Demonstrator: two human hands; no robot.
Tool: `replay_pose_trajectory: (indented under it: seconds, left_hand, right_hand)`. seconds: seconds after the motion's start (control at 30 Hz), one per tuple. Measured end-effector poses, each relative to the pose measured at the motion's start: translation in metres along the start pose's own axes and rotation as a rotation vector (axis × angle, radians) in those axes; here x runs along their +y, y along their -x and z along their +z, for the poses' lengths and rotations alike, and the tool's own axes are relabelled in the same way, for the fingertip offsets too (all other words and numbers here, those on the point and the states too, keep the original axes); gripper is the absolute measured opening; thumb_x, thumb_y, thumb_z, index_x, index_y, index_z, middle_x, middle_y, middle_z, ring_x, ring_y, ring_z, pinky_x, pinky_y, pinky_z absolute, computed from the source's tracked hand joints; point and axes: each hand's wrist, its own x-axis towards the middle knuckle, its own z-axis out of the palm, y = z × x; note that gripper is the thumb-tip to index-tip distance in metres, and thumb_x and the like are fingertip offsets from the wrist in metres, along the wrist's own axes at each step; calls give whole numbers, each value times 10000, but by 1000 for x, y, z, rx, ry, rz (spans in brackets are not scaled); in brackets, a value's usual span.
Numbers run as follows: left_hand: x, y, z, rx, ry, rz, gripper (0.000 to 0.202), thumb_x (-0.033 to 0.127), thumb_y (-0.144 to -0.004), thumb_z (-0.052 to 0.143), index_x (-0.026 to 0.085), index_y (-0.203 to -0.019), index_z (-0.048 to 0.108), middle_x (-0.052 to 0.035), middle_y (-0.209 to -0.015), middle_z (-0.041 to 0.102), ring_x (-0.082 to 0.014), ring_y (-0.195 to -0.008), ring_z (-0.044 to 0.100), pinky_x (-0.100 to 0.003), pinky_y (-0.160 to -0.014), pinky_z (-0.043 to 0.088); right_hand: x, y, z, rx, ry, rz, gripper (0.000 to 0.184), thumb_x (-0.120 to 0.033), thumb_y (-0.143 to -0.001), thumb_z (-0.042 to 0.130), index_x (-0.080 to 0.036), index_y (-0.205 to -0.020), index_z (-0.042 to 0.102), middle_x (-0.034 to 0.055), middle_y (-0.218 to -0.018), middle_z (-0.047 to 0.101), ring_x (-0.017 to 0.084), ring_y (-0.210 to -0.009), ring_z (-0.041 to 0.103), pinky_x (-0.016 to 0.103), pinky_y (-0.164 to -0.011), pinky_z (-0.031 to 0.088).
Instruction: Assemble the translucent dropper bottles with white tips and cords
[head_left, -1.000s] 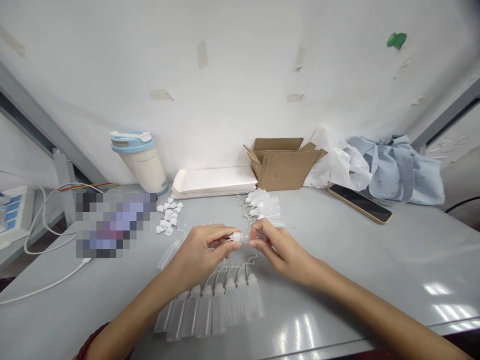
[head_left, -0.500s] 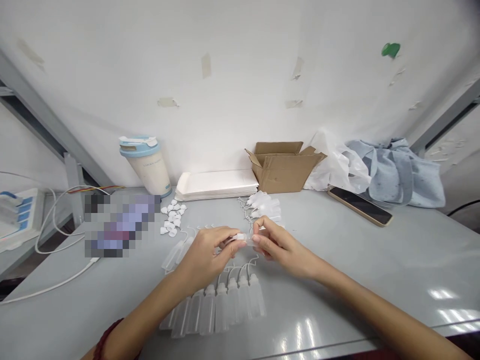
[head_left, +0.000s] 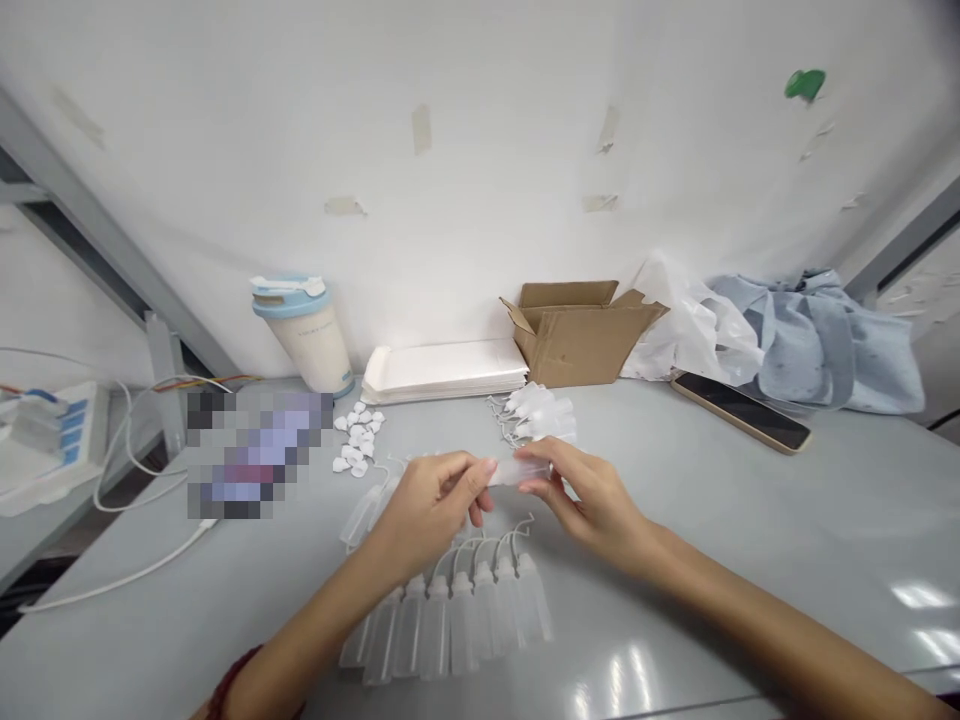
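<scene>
Between my two hands a small translucent plastic squeeze bottle [head_left: 516, 470] is held lengthwise above the table. My left hand [head_left: 439, 500] pinches its left end, with the fingers covering that end. Thumb and fingers of my right hand [head_left: 592, 492] close on the bottle's right end. Just below lies a row of similar squeeze bottles [head_left: 450, 625], each with a thin bent spout tube. A few more bottles [head_left: 361, 512] lie partly behind my left hand. Beyond my right hand is another cluster of bottles [head_left: 541, 408].
Small white caps [head_left: 358, 440] lie heaped at the left. Along the wall stand a tumbler [head_left: 307, 335], a stack of white envelopes [head_left: 446, 370], an open cardboard box [head_left: 585, 345] and a plastic bag [head_left: 694, 325]. A phone [head_left: 742, 412] and blue cloth bag [head_left: 840, 340] are at right.
My right hand has shifted from near the left fingertips to the bottle's right end, so more of the bottle body shows. The whole view has shifted slightly.
</scene>
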Motion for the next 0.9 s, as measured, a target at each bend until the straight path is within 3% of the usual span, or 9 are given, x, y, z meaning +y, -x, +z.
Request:
replay_pose_trajectory:
  seconds: [0.23,0.5,0.57,0.73,0.8,0.9]
  left_hand:
    - [-7,1,6,17,51,-38,300,405,-871,455,163,-730,562,12,-603,569,-128,-552,565,-222,-528,424]
    - [2,5,2,-98,141,-36,358,388,-890,421,160,-643,546,22,-576,549,-104,-521,536,-205,-524,420]
    - [2,6,3,-52,88,22,288,351,-867,472,163,-667,557,31,-569,525,-101,-526,521,-196,-515,407]
    - [-2,7,10,163,-185,307,142,259,-820,548,166,-721,590,36,-574,512,-94,-529,448,-204,-543,383]
    - [-3,6,9,184,-185,318,133,247,-819,550,165,-726,597,29,-590,541,-97,-543,467,-207,-565,397]
    - [-1,5,5,88,-24,192,160,294,-833,537,168,-777,617,14,-635,580,-115,-596,532,-208,-586,440]
  right_hand:
    - [-4,0,7,40,21,-48,171,-226,-949,361,-175,-989,519,23,-716,588,122,-574,534,224,-532,439]
    - [-6,3,2,106,-11,-80,166,-175,-924,406,-169,-1056,506,41,-783,566,137,-655,519,232,-567,425]
    - [-8,4,0,64,-62,-17,155,-189,-925,404,-163,-1011,530,22,-733,545,125,-607,491,229,-548,402]
    - [-10,2,2,-15,-354,311,239,-280,-948,358,-160,-859,545,-53,-553,412,84,-465,390,207,-474,341]
    - [-9,1,4,-29,-412,368,256,-303,-950,352,-159,-852,538,-64,-533,387,80,-450,372,203,-460,331]
    - [-7,0,6,-5,-327,301,219,-273,-948,362,-162,-926,549,-43,-586,444,91,-504,427,213,-508,365]
